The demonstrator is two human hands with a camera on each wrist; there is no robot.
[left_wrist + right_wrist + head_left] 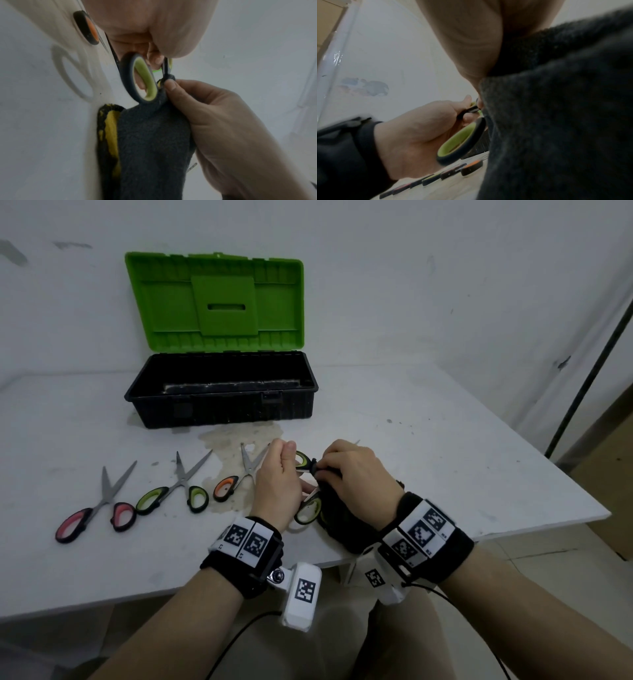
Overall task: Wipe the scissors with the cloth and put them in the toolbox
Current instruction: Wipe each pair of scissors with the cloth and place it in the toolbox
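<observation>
Green-handled scissors (307, 508) are held in my left hand (279, 470), handle loops (140, 79) pointing back at me and the blades hidden. My right hand (329, 463) pinches a dark grey cloth (337, 518) around the scissors just past the handles (169, 79). The cloth (150, 142) hangs down to the table and shows a yellow underside. In the right wrist view the cloth (556, 108) fills the right side, with the left hand (419, 135) gripping the green handle (462, 142). The black toolbox (219, 405) stands open behind, green lid (215, 299) upright.
Three more scissors lie open left of my hands: pink-handled (99, 508), green-handled (174, 487) and orange-handled (236, 477). A dried stain (236, 440) marks the white table (445, 457) in front of the toolbox. The table's corner is at the right, beside a dark pole (582, 371).
</observation>
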